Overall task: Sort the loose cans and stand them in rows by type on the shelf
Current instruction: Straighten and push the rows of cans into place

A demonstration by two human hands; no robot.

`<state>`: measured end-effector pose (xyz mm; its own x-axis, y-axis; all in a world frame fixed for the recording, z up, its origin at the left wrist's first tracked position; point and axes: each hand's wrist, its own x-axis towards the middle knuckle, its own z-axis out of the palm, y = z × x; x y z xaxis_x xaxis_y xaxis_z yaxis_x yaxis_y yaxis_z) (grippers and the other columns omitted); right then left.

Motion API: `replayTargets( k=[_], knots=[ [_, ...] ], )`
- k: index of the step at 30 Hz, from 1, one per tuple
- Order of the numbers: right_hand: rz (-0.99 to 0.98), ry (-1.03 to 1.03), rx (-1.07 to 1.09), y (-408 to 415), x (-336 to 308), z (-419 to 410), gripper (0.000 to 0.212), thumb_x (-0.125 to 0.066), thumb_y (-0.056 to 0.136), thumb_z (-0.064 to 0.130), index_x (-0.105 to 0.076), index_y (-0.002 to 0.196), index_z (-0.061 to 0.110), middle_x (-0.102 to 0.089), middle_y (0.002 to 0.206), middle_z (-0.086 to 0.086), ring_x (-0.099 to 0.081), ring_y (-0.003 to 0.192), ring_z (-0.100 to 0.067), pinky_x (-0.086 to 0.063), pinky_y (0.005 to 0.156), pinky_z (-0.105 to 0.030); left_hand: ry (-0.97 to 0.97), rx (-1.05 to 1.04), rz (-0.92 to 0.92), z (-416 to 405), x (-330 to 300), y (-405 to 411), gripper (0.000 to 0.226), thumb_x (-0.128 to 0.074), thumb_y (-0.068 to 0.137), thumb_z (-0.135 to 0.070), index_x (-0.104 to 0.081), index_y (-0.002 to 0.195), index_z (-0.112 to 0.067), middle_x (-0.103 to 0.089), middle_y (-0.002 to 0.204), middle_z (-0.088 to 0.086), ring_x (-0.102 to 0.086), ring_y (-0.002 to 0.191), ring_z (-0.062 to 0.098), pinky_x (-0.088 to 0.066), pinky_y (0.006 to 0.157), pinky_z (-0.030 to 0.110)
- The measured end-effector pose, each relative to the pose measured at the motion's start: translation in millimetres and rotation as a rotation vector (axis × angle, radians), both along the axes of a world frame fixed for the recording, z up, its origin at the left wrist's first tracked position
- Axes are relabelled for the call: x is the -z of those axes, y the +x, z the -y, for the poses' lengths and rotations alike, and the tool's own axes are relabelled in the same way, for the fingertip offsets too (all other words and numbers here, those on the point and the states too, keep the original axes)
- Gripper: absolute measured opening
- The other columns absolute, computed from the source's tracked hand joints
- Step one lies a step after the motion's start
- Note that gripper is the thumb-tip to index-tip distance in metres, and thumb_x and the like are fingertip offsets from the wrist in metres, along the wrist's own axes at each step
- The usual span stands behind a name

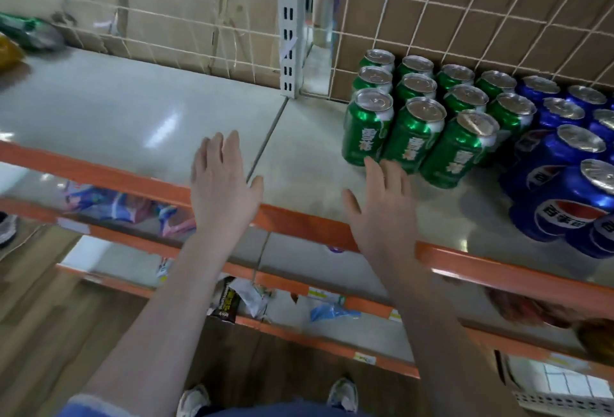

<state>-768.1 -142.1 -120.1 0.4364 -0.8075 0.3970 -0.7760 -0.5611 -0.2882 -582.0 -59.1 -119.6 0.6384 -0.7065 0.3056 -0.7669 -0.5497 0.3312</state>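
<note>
The person stands close against the shelf (133,111), both bare arms reaching out over its orange front rail (299,220). The left hand (222,181) is spread flat, palm down, fingers straight and a little apart, holding nothing; it hovers over the shelf just beyond the rail, well to the left of the green cans (415,111). The right hand (385,207) is likewise flat with its fingers splayed and its thumb out to the left, holding nothing. Its fingertips reach to the foot of the front green cans; I cannot tell whether they touch them.

The green cans stand upright in rows running back from the rail toward the wire mesh back panel (465,18), with brown cardboard behind the mesh. Their silver tops face up, and the front three show their labels. Just to the right of the green cans stand the blue cans (564,177), also upright and packed in rows, the nearest ones close to the rail and running off the right edge of view.

Left of the green cans the shelf is pale and glossy, with a seam between two panels and a white slotted upright (288,24) at the back. Far to the left of the green cans, at the shelf's back corner, lie blurred green and yellow packages (20,38). Below the rail, lower shelves hold snack packets (133,207).
</note>
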Motion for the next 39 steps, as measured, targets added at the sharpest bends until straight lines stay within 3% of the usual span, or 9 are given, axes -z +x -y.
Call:
replayTargets(
  k=[5, 15, 24, 33, 39],
  knots=[
    [-0.003, 0.067, 0.038, 95.5, 17.8, -60.6, 0.052, -0.069, 0.079, 0.027, -0.054, 0.122, 0.0, -0.057, 0.117, -0.024, -0.052, 0.11, -0.044, -0.044, 0.093, -0.05, -0.019, -0.002, 0.017, -74.5, 11.2, 86.2, 0.069, -0.065, 0.08, -0.022, -0.035, 0.14, -0.005, -0.037, 0.143, 0.018, -0.027, 0.136, 0.038, -0.024, 0.111, 0.047],
    [-0.033, 0.172, -0.031, 286.1, 0.1, -151.2, 0.058, -0.051, 0.093, 0.039, -0.035, 0.141, 0.011, -0.037, 0.144, -0.016, -0.03, 0.134, -0.034, -0.024, 0.11, -0.044, -0.077, -0.086, -0.017, -191.0, -16.5, 269.7, 0.066, -0.061, 0.087, -0.024, -0.03, 0.143, -0.011, -0.029, 0.151, 0.012, -0.017, 0.142, 0.032, -0.018, 0.113, 0.043],
    [0.026, 0.194, -0.057, 427.5, -0.9, -148.7, 0.059, -0.049, 0.093, 0.041, -0.032, 0.143, 0.015, -0.034, 0.146, -0.014, -0.028, 0.136, -0.031, -0.022, 0.111, -0.04, -0.08, -0.09, 0.07, -188.2, -20.7, 414.7, 0.063, -0.064, 0.082, -0.025, -0.039, 0.136, -0.004, -0.041, 0.141, 0.019, -0.028, 0.136, 0.039, -0.023, 0.112, 0.047],
    [0.066, 0.239, -0.076, 563.9, -16.8, -131.3, 0.06, -0.047, 0.095, 0.042, -0.03, 0.145, 0.014, -0.033, 0.147, -0.013, -0.028, 0.137, -0.028, -0.021, 0.111, -0.038, -0.084, -0.057, 0.126, -164.3, -41.8, 553.8, 0.063, -0.058, 0.087, -0.032, -0.037, 0.139, -0.004, -0.037, 0.144, 0.02, -0.026, 0.137, 0.038, -0.019, 0.115, 0.045],
    [0.11, 0.277, -0.022, 620.5, -11.3, -155.2, 0.059, -0.048, 0.095, 0.042, -0.033, 0.144, 0.013, -0.039, 0.144, -0.011, -0.034, 0.134, -0.025, -0.027, 0.109, -0.037, -0.073, 0.073, 0.105, -147.1, -62.9, 622.8, 0.062, -0.061, 0.087, -0.031, -0.037, 0.137, -0.004, -0.036, 0.144, 0.019, -0.026, 0.136, 0.036, -0.02, 0.113, 0.044]
  ],
)
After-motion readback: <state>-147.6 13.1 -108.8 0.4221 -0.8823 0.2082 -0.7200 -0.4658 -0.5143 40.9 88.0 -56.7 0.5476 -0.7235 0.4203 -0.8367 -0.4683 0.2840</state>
